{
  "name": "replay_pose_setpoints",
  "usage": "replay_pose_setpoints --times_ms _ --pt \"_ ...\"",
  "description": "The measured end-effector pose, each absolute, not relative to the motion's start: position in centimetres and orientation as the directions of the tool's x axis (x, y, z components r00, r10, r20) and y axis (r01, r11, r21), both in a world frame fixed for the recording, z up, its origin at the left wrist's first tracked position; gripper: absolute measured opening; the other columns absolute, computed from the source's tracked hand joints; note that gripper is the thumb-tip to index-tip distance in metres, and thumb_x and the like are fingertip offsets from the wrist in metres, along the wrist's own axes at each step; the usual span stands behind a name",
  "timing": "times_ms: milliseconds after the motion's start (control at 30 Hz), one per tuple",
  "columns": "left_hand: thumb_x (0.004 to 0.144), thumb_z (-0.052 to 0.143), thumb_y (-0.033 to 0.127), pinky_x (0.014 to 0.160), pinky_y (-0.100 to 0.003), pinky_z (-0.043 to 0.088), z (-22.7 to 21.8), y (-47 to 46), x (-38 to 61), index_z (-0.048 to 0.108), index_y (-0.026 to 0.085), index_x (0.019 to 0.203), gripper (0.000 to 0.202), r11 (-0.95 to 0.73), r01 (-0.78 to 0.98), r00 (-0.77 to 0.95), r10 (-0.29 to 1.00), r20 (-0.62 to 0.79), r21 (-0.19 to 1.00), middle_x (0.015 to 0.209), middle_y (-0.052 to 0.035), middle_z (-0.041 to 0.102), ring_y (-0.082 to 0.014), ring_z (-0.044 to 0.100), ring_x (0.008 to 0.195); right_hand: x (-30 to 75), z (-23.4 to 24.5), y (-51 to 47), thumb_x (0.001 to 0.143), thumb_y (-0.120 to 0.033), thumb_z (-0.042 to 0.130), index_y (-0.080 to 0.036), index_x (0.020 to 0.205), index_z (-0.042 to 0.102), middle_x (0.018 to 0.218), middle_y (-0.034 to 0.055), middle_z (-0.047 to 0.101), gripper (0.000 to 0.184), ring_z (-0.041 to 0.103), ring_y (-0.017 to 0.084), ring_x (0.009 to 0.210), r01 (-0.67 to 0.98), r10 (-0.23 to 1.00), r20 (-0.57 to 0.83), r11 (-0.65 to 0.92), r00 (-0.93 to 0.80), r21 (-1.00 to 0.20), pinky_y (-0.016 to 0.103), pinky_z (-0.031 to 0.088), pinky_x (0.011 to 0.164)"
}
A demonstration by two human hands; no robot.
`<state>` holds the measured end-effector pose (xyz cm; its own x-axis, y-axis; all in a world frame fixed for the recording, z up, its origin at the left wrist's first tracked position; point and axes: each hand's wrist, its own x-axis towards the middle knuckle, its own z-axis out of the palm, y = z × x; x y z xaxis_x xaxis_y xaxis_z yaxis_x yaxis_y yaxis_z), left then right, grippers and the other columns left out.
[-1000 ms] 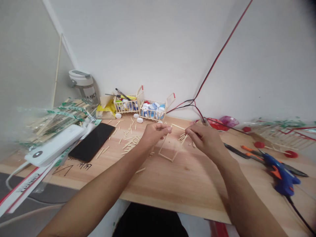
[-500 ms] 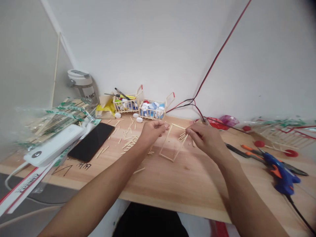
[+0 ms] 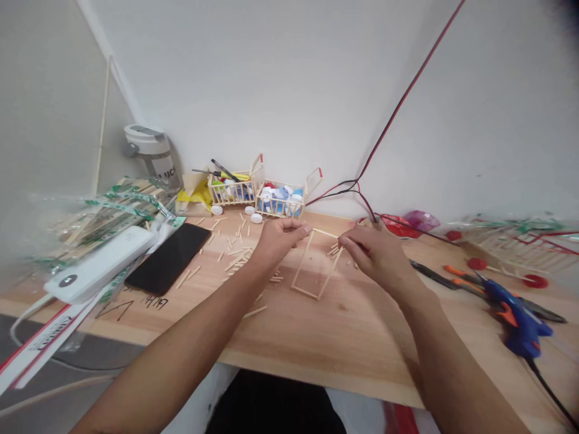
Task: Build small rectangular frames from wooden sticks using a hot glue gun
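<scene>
L hand (image 3: 279, 236) has thumb + fingers pinched shut on the top-left corner of the stick frame (image 3: 303, 259), and R hand (image 3: 376, 253) has fingertips closed on its top-right corner. The frame sits centre of frame w/ its near end resting on the tabletop (image 3: 344, 343). Loose stick bits (image 3: 235, 260) lie just left of it, black phone (image 3: 168, 258) + white power bank (image 3: 100, 264) further left, two stick baskets (image 3: 279, 200) w/ bottle caps behind, blue glue gun (image 3: 516, 313) lower right.

Even soft light, edges warped
</scene>
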<state>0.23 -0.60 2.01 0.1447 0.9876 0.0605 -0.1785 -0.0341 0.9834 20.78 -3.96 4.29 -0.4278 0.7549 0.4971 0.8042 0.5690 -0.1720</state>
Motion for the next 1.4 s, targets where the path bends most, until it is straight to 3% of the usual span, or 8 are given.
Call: replay_pose_setpoints --times_ms 500,833,967,1133,1400 --pt "0.062 0.075 0.034 0.055 -0.021 0.036 1.93 -0.40 0.24 0.066 0.012 0.065 0.024 -0.053 -0.167 0.152 0.985 0.079 0.985 0.061 0.0003 0.058 -0.0066 0.044 0.056 20.81 4.12 -3.84 0.095 -0.027 0.045 -0.019 0.072 0.058 0.069 0.0016 0.061 0.028 0.054 0.014 0.066 0.800 0.740 0.504 0.582 -0.446 -0.147 0.027 0.036 0.062" --pt "0.078 0.065 0.032 0.053 -0.018 0.038 2.03 -0.55 0.23 0.069 0.012 0.081 0.020 0.017 -0.321 0.094 0.996 0.014 0.947 0.073 -0.0041 0.063 -0.0068 0.051 0.059 20.88 4.24 -3.90 0.094 -0.027 0.045 -0.019 0.072 0.057 0.072 0.0007 0.062 0.027 0.055 0.014 0.067 0.808 0.751 0.515 0.564 -0.413 -0.174 0.026 0.037 0.063" --pt "0.076 0.067 0.029 0.054 -0.017 0.038 2.19 -0.57 0.14 0.070 0.012 0.082 0.018 -0.002 -0.337 0.040 0.999 0.017 0.942 0.075 -0.0040 0.064 -0.0067 0.052 0.060 20.95 4.26 -3.88 0.094 -0.026 0.047 -0.019 0.073 0.059 0.074 0.0015 0.065 0.025 0.057 0.014 0.069 0.810 0.746 0.536 0.558 -0.395 -0.181 0.027 0.039 0.064" --pt "0.073 0.070 0.031 0.058 -0.019 0.040 2.35 -0.67 0.20 0.071 0.014 0.083 0.019 -0.118 -0.313 0.003 0.992 0.126 0.943 0.079 -0.0033 0.067 -0.0083 0.055 0.065 21.01 4.31 -3.81 0.093 -0.025 0.048 -0.019 0.072 0.060 0.073 0.0016 0.065 0.025 0.057 0.015 0.068 0.810 0.733 0.554 0.563 -0.395 -0.166 0.027 0.039 0.064" --pt "0.078 0.063 0.025 0.079 -0.029 0.046 2.81 -0.89 0.28 0.074 0.016 0.080 0.015 -0.357 -0.004 0.039 0.933 0.357 0.934 0.087 -0.0062 0.072 -0.0168 0.063 0.084 20.90 4.33 -3.98 0.094 -0.027 0.046 -0.019 0.072 0.059 0.073 0.0012 0.064 0.026 0.056 0.014 0.068 0.818 0.745 0.535 0.552 -0.398 -0.161 0.027 0.037 0.064"
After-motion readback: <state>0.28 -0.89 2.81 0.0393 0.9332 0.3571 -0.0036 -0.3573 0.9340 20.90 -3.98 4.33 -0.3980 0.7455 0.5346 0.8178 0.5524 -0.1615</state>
